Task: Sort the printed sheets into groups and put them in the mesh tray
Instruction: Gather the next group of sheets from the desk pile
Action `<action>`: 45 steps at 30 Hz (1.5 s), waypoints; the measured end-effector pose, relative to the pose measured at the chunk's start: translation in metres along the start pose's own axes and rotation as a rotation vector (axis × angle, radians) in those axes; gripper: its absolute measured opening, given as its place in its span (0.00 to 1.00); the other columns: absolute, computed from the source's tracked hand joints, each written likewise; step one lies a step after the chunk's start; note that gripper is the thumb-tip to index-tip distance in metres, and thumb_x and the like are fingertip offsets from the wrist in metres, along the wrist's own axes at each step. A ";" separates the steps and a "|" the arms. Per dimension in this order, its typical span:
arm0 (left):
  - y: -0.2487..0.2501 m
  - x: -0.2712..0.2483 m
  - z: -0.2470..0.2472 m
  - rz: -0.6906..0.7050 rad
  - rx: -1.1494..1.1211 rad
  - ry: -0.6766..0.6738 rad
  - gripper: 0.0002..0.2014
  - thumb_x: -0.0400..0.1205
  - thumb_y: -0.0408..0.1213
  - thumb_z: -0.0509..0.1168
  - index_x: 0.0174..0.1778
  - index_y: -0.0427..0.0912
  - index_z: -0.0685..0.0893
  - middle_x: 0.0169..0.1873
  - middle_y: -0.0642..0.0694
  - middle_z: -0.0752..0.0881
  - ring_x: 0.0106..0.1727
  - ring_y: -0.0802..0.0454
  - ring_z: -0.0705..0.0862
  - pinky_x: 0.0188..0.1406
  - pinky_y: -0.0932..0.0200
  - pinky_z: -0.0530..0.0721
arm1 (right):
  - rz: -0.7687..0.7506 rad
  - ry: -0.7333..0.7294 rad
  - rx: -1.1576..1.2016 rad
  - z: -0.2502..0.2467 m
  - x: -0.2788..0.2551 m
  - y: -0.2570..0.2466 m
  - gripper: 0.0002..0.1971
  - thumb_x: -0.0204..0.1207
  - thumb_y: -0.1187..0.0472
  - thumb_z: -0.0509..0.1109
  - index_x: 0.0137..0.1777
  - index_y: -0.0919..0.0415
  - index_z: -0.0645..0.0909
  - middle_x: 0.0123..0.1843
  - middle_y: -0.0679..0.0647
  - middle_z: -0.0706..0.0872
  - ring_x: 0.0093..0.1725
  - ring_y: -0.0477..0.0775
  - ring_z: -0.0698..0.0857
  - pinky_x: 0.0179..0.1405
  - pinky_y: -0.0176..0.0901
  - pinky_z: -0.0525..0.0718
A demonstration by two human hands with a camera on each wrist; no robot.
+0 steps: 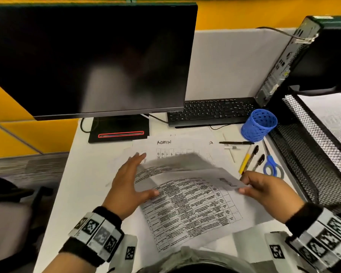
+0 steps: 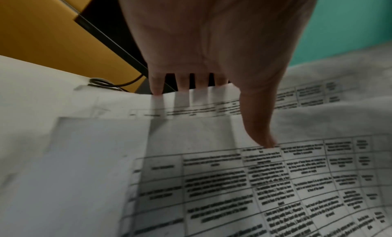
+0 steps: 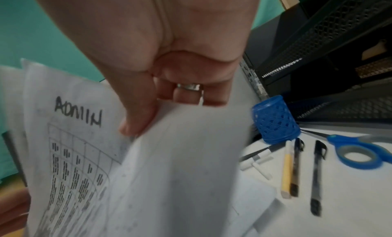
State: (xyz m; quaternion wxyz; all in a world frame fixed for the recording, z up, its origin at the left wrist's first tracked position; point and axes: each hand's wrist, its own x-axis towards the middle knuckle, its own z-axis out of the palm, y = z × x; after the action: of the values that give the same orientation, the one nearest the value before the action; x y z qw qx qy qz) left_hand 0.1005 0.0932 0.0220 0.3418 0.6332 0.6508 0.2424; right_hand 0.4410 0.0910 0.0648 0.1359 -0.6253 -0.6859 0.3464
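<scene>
Printed table sheets lie fanned on the white desk. My right hand (image 1: 244,186) (image 3: 169,89) pinches the corner of one sheet (image 1: 185,170) (image 3: 180,156) marked ADMIN and holds it lifted and curled over the pile. My left hand (image 1: 130,180) (image 2: 212,56) is flat, its straight fingers slipped behind that lifted sheet, its thumb touching the dense printed sheet (image 1: 195,209) (image 2: 275,182) below. Another ADMIN sheet (image 1: 165,148) lies flat further back. The black mesh tray (image 1: 307,150) (image 3: 328,31) stands at the right, with paper in its upper tier.
A dark monitor (image 1: 91,60) and a keyboard (image 1: 211,111) fill the back of the desk. A blue pen cup (image 1: 259,125), pens (image 1: 248,160) and blue scissors (image 1: 271,164) lie between the sheets and the tray. A computer case (image 1: 283,62) stands behind the tray.
</scene>
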 end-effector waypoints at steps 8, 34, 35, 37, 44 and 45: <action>0.022 0.000 0.006 -0.017 -0.094 -0.133 0.07 0.69 0.40 0.77 0.39 0.56 0.87 0.35 0.55 0.90 0.39 0.65 0.84 0.35 0.71 0.78 | -0.063 0.013 0.141 0.013 0.013 -0.021 0.08 0.69 0.51 0.75 0.34 0.45 0.77 0.32 0.44 0.85 0.32 0.40 0.80 0.32 0.31 0.74; -0.033 -0.061 -0.046 -0.145 -0.278 -0.117 0.09 0.68 0.33 0.77 0.31 0.54 0.92 0.35 0.51 0.92 0.39 0.58 0.89 0.39 0.67 0.81 | 0.550 -0.062 0.019 0.095 0.101 0.000 0.13 0.79 0.54 0.65 0.49 0.65 0.83 0.52 0.60 0.85 0.47 0.56 0.78 0.45 0.39 0.72; -0.032 -0.060 -0.048 -0.145 -0.249 -0.107 0.12 0.70 0.30 0.76 0.32 0.56 0.92 0.35 0.52 0.92 0.39 0.59 0.88 0.39 0.67 0.81 | 0.544 -0.039 -0.006 0.093 0.099 0.003 0.12 0.79 0.54 0.65 0.39 0.61 0.80 0.46 0.58 0.84 0.45 0.55 0.77 0.44 0.38 0.72; -0.032 -0.059 -0.052 -0.144 -0.259 -0.079 0.17 0.70 0.27 0.75 0.31 0.60 0.92 0.35 0.56 0.93 0.39 0.63 0.88 0.38 0.73 0.80 | 0.549 -0.002 0.048 0.089 0.095 0.009 0.16 0.77 0.55 0.67 0.28 0.56 0.74 0.36 0.53 0.81 0.42 0.56 0.79 0.40 0.39 0.72; -0.028 -0.049 -0.055 -0.143 -0.416 0.065 0.20 0.53 0.48 0.79 0.42 0.58 0.91 0.42 0.58 0.92 0.46 0.62 0.89 0.48 0.59 0.83 | 0.523 0.160 0.460 0.077 0.080 0.029 0.12 0.74 0.61 0.72 0.54 0.66 0.84 0.50 0.60 0.88 0.51 0.60 0.85 0.56 0.51 0.82; -0.027 -0.046 -0.054 -0.152 -0.423 0.081 0.21 0.53 0.49 0.79 0.42 0.54 0.91 0.42 0.57 0.93 0.45 0.61 0.89 0.46 0.58 0.83 | 0.515 0.167 0.497 0.075 0.078 0.027 0.15 0.74 0.61 0.73 0.57 0.67 0.83 0.52 0.61 0.89 0.53 0.61 0.86 0.59 0.54 0.82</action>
State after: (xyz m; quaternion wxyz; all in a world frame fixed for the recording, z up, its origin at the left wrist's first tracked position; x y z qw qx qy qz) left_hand 0.0403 0.0515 0.0434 0.4577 0.4863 0.6445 0.3722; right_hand 0.4013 0.1419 -0.0257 0.2476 -0.7515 -0.3874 0.4731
